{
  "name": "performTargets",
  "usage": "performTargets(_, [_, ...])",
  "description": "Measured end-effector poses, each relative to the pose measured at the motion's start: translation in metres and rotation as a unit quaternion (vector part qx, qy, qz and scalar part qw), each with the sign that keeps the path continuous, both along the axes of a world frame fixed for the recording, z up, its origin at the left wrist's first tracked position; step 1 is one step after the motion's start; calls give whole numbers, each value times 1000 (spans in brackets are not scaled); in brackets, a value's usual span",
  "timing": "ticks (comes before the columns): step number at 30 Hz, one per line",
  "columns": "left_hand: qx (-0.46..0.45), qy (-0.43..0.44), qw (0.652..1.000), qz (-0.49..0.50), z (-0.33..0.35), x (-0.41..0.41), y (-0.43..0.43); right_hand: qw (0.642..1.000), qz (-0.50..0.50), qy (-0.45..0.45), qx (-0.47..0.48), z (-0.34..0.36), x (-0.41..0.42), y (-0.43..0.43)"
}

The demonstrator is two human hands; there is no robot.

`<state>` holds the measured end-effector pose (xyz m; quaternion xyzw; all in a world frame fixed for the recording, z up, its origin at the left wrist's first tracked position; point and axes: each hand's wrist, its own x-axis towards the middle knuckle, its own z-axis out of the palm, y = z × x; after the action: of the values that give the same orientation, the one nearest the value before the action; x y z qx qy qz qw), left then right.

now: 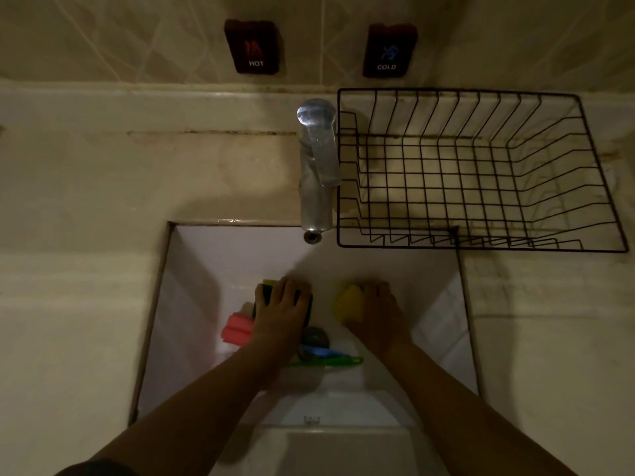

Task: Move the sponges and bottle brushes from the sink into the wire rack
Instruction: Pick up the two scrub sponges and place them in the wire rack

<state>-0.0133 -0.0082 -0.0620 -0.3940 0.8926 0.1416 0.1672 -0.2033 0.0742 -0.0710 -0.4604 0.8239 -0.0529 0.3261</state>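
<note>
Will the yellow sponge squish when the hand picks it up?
Probably. The block-shaped yellow sponge looks like soft foam, so it should dent under the right hand gripping it. It likely weighs little, unless soaked from the white sink. Flat sides mean it shouldn't roll.

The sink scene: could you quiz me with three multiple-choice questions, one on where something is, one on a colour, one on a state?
1. Where does the wire rack sit?
A. On the counter, right of the tap
B. Inside the sink
C. Hung on the wall

2. What colour is the sponge under the right hand?
A. Pink
B. Yellow
C. Blue

3. What is in the wire rack?
A. Two sponges
B. A brush
C. Nothing

Answers:
1. A, its wire frame rests on the counter beside the tap.
2. B, yellow shows past the fingers; the pink sponge lies by the left hand.
3. C, only bare counter shows through its wires; the sponges and the green brush are all down in the sink.
</note>
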Motion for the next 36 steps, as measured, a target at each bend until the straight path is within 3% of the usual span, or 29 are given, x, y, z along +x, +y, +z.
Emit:
performTargets(4, [9, 1, 1000, 4, 10, -6, -4, 998, 5, -39, 45, 5, 3, -4])
performTargets(12, [11, 48, 999, -18, 49, -5, -8, 993, -20, -116, 26, 44, 5, -5])
performTargets(28, [-37, 170, 977, -125, 143, 2, -17, 987, -37, -130, -91, 158, 6, 19])
performTargets(36, [-48, 231, 965, -116, 171, -11, -29, 959, -132, -184, -170, 202, -8, 11])
